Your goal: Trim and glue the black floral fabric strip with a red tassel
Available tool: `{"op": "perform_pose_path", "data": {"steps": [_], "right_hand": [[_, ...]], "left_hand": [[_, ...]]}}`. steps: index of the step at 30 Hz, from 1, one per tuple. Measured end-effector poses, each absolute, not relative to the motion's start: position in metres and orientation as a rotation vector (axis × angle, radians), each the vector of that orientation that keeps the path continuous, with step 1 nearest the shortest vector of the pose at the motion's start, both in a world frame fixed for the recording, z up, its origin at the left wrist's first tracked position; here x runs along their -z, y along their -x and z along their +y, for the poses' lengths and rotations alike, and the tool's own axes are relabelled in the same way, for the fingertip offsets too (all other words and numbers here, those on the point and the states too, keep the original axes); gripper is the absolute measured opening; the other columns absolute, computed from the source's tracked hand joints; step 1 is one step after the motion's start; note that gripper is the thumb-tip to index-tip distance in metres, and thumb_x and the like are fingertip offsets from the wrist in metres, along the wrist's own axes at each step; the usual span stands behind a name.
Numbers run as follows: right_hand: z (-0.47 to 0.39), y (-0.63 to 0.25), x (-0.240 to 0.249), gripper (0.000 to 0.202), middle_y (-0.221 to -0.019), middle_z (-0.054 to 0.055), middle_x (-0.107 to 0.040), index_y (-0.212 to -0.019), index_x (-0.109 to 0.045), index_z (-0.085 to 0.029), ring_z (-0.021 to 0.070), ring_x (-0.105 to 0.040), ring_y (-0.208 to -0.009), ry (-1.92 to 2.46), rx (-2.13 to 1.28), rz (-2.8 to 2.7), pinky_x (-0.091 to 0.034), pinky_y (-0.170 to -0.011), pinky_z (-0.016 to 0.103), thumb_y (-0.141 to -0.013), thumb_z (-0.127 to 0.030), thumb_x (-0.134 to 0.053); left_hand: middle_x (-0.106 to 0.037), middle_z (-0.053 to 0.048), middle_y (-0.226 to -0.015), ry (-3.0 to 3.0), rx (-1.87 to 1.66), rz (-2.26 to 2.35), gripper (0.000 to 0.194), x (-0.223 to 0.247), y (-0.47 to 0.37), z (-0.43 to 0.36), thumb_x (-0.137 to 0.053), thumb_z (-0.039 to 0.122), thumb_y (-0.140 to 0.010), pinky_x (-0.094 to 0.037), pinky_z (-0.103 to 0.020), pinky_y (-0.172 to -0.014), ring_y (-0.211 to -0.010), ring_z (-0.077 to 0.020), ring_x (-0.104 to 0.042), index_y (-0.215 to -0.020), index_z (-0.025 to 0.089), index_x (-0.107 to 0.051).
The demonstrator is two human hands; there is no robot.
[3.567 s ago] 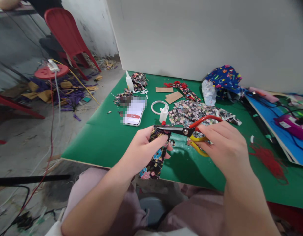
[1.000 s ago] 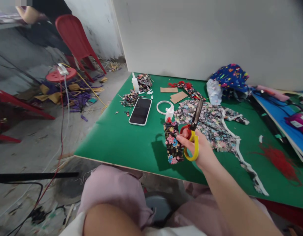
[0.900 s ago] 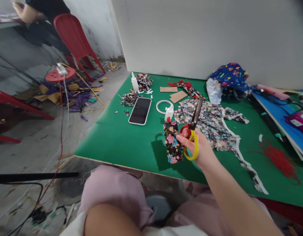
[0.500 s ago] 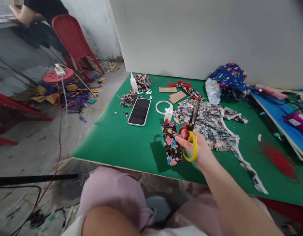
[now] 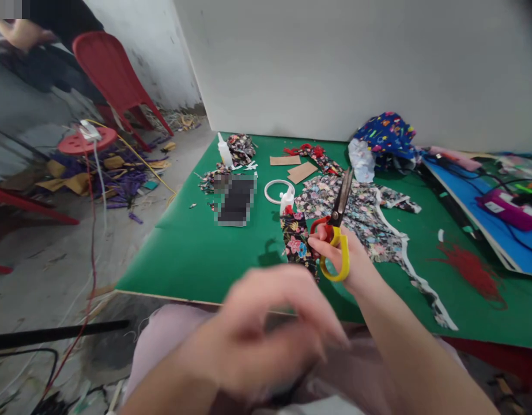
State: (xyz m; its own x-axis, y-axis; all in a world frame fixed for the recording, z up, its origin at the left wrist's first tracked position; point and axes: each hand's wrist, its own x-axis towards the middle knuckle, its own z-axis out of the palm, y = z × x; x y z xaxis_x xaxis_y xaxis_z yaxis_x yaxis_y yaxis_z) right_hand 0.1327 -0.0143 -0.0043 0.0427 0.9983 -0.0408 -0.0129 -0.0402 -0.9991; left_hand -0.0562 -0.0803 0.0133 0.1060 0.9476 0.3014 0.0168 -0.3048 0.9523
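Observation:
My right hand [image 5: 341,251] grips scissors [image 5: 341,210] with one red and one yellow handle, blades pointing up and away. The same hand pinches a black floral fabric piece [image 5: 297,242] that hangs to its left, with a red bit at its top. Closer to the camera, my left hand [image 5: 274,323] is blurred by motion, its fingers curved and apart with nothing between them. Beyond the fabric piece stand a small white bottle [image 5: 287,199] and a white ring [image 5: 268,193]. A cut floral cloth with white edging [image 5: 369,222] lies beyond my right hand.
On the green table [image 5: 183,253] are a phone [image 5: 236,200], brown cards [image 5: 302,172], a second bottle [image 5: 225,151], fabric scraps and red threads [image 5: 475,274]. A blue board [image 5: 499,222] with cables is at right. A person sits near a red chair [image 5: 108,66].
My left hand has come into view from below. My right hand still holds the scissors and the fabric piece. The view has shifted slightly, moving the table items left.

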Motion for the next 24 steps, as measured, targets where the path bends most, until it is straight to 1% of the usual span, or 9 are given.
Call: {"op": "perform_pose_path", "data": {"steps": [1,3,4,7,10,14,17,21,24], "right_hand": [[-0.013,-0.136,0.003,0.028,-0.063,-0.006,-0.042,-0.069,-0.043,-0.021,0.0084,-0.041,-0.058,1.25,-1.194,-1.147,-0.033,-0.055,0.024,-0.07,-0.034,-0.067],[-0.012,-0.141,0.001,0.026,-0.064,-0.006,-0.041,-0.07,-0.043,-0.021,0.0083,-0.042,-0.057,1.252,-1.153,-1.139,-0.033,-0.055,0.024,-0.071,-0.032,-0.066],[-0.011,-0.143,0.0,0.026,-0.064,-0.006,-0.042,-0.07,-0.043,-0.021,0.0081,-0.042,-0.057,1.252,-1.132,-1.136,-0.033,-0.055,0.024,-0.071,-0.031,-0.067],[-0.011,-0.146,-0.002,0.026,-0.065,-0.006,-0.044,-0.069,-0.043,-0.021,0.0079,-0.043,-0.057,1.251,-1.083,-1.134,-0.036,-0.056,0.024,-0.07,-0.031,-0.067],[-0.011,-0.147,-0.006,0.027,-0.067,-0.005,-0.047,-0.068,-0.044,-0.021,0.0097,-0.049,-0.063,1.253,-1.057,-1.146,-0.04,-0.062,0.026,-0.069,-0.032,-0.069],[-0.015,-0.159,-0.015,0.024,-0.078,-0.003,-0.055,-0.077,-0.049,-0.023,0.011,-0.052,-0.066,1.264,-1.055,-1.186,-0.042,-0.064,0.027,-0.07,-0.036,-0.068],[-0.023,-0.175,-0.024,0.027,-0.078,-0.003,-0.052,-0.087,-0.05,-0.025,0.012,-0.049,-0.065,1.366,-0.944,-1.353,-0.04,-0.058,0.027,-0.072,-0.041,-0.067],[-0.036,-0.188,-0.035,0.042,-0.083,0.001,-0.051,-0.095,-0.047,-0.024,0.0161,-0.049,-0.072,1.488,-0.541,-1.725,-0.039,-0.058,0.028,-0.067,-0.046,-0.07],[-0.041,-0.187,-0.041,0.037,-0.082,0.003,-0.052,-0.093,-0.049,-0.022,0.0165,-0.049,-0.069,1.503,-0.141,-1.984,-0.04,-0.059,0.029,-0.07,-0.045,-0.068]], "left_hand": [[-0.056,0.003,-0.057,-1.484,-1.363,0.883,0.01,-0.022,0.055,-0.054,-0.06,0.036,-0.082,-0.046,-0.026,-0.051,-0.052,-0.0122,-0.053,-0.08,0.027,-0.064],[-0.054,0.004,-0.058,-1.394,-1.525,1.057,0.002,-0.031,0.052,-0.013,-0.061,0.025,-0.081,-0.04,-0.021,-0.047,-0.052,-0.0093,-0.05,-0.083,0.025,-0.063],[-0.055,0.004,-0.059,-1.457,-1.444,1.138,0.007,-0.032,0.049,-0.001,-0.064,0.027,-0.079,-0.039,-0.02,-0.046,-0.051,-0.0089,-0.05,-0.084,0.023,-0.062],[-0.061,0.001,-0.065,-1.503,-0.862,1.097,0.022,-0.021,0.035,0.007,-0.064,0.039,-0.077,-0.04,-0.019,-0.045,-0.06,-0.0125,-0.058,-0.088,0.02,-0.061],[-0.063,0.001,-0.07,-1.345,-0.781,0.994,0.021,-0.006,0.016,-0.004,-0.067,0.037,-0.075,-0.044,-0.02,-0.046,-0.06,-0.0121,-0.059,-0.083,0.018,-0.061],[-0.067,0.0,-0.072,-1.088,-1.0,0.928,0.02,-0.001,0.005,-0.008,-0.07,0.031,-0.073,-0.048,-0.019,-0.042,-0.055,-0.0105,-0.059,-0.085,0.017,-0.062],[-0.066,0.002,-0.071,-0.988,-1.305,0.94,0.019,-0.005,0.011,-0.004,-0.072,0.03,-0.072,-0.051,-0.019,-0.04,-0.055,-0.0108,-0.061,-0.082,0.018,-0.06],[-0.064,0.004,-0.072,-0.979,-1.552,0.98,0.02,-0.012,0.021,-0.004,-0.069,0.032,-0.075,-0.05,-0.017,-0.039,-0.049,-0.0082,-0.059,-0.086,0.021,-0.057],[-0.063,0.004,-0.072,-1.049,-1.662,1.036,0.022,-0.014,0.023,-0.008,-0.069,0.034,-0.076,-0.053,-0.019,-0.044,-0.048,-0.0072,-0.058,-0.089,0.021,-0.056]]}}
